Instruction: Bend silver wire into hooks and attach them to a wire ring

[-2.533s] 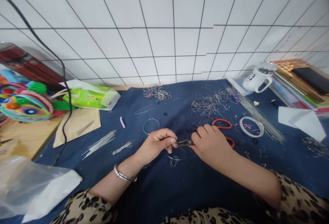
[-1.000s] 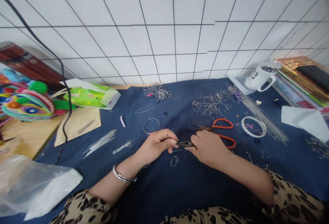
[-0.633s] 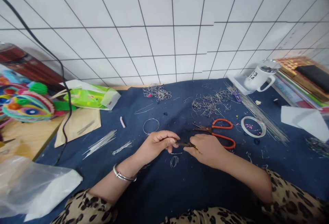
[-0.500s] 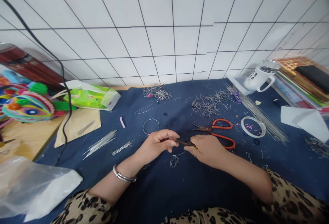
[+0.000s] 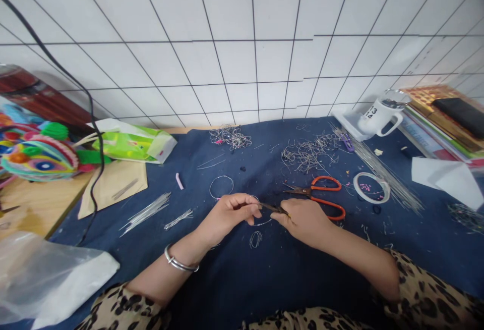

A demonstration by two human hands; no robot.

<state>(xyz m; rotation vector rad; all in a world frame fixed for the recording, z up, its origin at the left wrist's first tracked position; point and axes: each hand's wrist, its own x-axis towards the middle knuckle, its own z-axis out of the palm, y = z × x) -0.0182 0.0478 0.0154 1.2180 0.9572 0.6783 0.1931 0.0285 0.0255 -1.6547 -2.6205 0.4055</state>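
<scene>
My left hand (image 5: 230,215) is pinched shut on a thin wire loop (image 5: 260,221) over the blue cloth (image 5: 264,279). My right hand (image 5: 304,219) is closed around small dark pliers (image 5: 273,208), whose tip meets the wire between the two hands. A small coil of wire (image 5: 256,239) lies on the cloth just below them. Orange-handled scissors (image 5: 321,195) lie right behind my right hand.
Bundles of straight wires (image 5: 147,211), a wire ring (image 5: 222,186) and tangled wire heaps (image 5: 308,152) are scattered about. A tape roll (image 5: 370,187), white mug (image 5: 378,113) and stacked books (image 5: 442,123) sit right. A green bag (image 5: 132,143), colourful craft (image 5: 38,156) and black cable (image 5: 93,168) are left.
My right hand has lowered off the scissors, uncovering them, and turned the pliers so the tip points up left. The wire loop now shows between the hands.
</scene>
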